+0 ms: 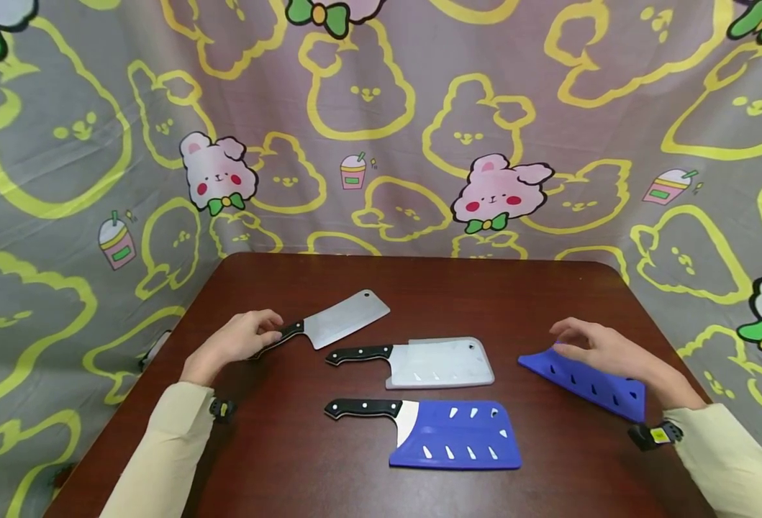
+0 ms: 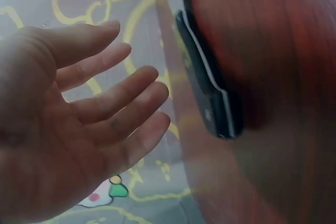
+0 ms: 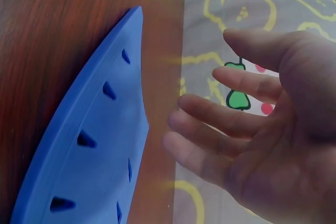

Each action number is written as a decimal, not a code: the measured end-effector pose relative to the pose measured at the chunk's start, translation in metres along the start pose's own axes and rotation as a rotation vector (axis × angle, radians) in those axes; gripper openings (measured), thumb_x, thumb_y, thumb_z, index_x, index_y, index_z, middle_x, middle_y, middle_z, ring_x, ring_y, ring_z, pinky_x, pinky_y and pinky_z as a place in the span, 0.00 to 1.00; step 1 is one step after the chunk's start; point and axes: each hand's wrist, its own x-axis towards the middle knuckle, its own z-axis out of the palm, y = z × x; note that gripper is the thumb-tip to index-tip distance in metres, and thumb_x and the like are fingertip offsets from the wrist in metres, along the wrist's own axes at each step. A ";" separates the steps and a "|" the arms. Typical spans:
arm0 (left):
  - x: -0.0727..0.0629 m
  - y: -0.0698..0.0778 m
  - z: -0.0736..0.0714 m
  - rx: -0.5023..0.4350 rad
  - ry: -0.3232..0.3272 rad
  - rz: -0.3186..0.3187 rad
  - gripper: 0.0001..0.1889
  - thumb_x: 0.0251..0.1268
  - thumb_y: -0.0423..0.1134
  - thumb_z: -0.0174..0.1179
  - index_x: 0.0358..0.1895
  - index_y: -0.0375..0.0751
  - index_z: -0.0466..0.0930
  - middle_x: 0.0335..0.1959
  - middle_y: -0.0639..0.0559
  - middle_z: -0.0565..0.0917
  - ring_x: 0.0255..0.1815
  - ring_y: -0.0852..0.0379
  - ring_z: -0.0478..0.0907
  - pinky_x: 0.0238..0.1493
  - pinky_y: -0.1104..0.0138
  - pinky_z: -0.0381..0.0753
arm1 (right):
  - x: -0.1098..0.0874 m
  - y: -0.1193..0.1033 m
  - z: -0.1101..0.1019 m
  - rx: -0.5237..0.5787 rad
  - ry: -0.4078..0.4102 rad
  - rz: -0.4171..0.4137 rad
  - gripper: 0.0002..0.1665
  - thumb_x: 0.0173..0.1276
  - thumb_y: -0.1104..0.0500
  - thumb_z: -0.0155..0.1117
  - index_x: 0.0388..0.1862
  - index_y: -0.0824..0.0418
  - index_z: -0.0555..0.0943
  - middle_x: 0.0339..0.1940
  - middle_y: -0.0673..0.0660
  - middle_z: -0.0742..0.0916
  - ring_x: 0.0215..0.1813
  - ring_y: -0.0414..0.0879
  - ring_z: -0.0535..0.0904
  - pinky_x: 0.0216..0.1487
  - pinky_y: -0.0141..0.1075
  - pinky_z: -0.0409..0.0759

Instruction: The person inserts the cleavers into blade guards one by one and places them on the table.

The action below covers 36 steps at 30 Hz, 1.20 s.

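Blue sheath (image 1: 584,383) (slotted) near right hand (image 1: 604,350)

The head view is fairly bright, under soft, diffuse light that seems to come from above, though the source is out of frame. A pale sheen lies on the near part of the table (image 1: 277,460), and a pinkish cast tints the upper middle of the printed curtain (image 1: 413,155). Wide-angle distortion stretches the outer edges. The left wrist view is dimmer, hazy and soft, with a dark, blurred shadow beside the black cleaver handle (image 2: 210,87). In the right wrist view, the blue blade guard (image 3: 105,119) looks reasonably crisp, its slots dark, while the curtain behind is softer and slightly washed out.
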 end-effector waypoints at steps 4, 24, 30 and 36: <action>0.002 -0.010 0.003 0.012 -0.013 -0.022 0.19 0.70 0.40 0.59 0.59 0.36 0.75 0.51 0.35 0.82 0.53 0.40 0.80 0.49 0.50 0.78 | -0.003 0.007 0.001 -0.010 -0.009 0.024 0.25 0.69 0.50 0.65 0.58 0.62 0.75 0.49 0.60 0.85 0.52 0.57 0.81 0.47 0.51 0.80; 0.002 -0.022 0.016 0.071 -0.149 -0.136 0.23 0.63 0.38 0.65 0.59 0.33 0.73 0.46 0.39 0.81 0.43 0.47 0.75 0.47 0.53 0.75 | -0.024 0.041 0.004 -0.127 -0.262 0.193 0.59 0.55 0.40 0.74 0.71 0.73 0.57 0.64 0.79 0.71 0.61 0.75 0.69 0.54 0.65 0.72; 0.005 -0.021 0.019 0.092 -0.165 -0.160 0.22 0.61 0.37 0.66 0.57 0.34 0.74 0.41 0.43 0.80 0.39 0.50 0.75 0.43 0.55 0.74 | -0.026 0.042 0.002 -0.111 -0.316 0.240 0.62 0.53 0.37 0.74 0.73 0.70 0.55 0.64 0.80 0.69 0.60 0.75 0.69 0.53 0.65 0.73; 0.004 -0.021 0.019 0.073 -0.209 -0.190 0.22 0.61 0.36 0.66 0.57 0.36 0.73 0.36 0.46 0.78 0.37 0.50 0.73 0.40 0.57 0.72 | -0.029 0.038 0.000 -0.157 -0.295 0.267 0.67 0.45 0.34 0.76 0.72 0.68 0.56 0.60 0.80 0.69 0.56 0.76 0.68 0.48 0.67 0.74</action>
